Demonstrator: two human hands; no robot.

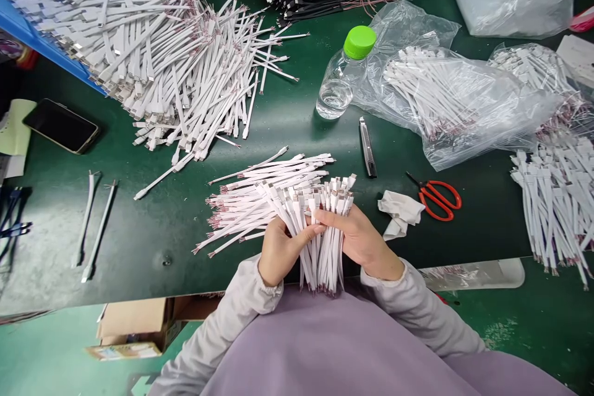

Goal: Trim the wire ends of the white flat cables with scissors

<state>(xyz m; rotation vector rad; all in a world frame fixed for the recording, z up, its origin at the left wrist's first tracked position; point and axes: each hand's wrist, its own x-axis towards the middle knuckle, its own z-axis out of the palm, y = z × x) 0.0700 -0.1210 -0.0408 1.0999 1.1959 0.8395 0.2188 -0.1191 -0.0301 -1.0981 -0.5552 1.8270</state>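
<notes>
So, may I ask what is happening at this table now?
The person's left hand and right hand together hold a bundle of flat white cables, with connectors at the far end. Loose similar white cables lie on the dark green table beside the left hand. Farther back, a large white cable heap spills from a blue plastic bin.

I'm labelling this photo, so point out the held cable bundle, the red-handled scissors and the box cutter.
Held cable bundle (323,253), head view: white strands.
Red-handled scissors (437,198), head view: red handle.
Box cutter (367,146), head view: its body.
</notes>
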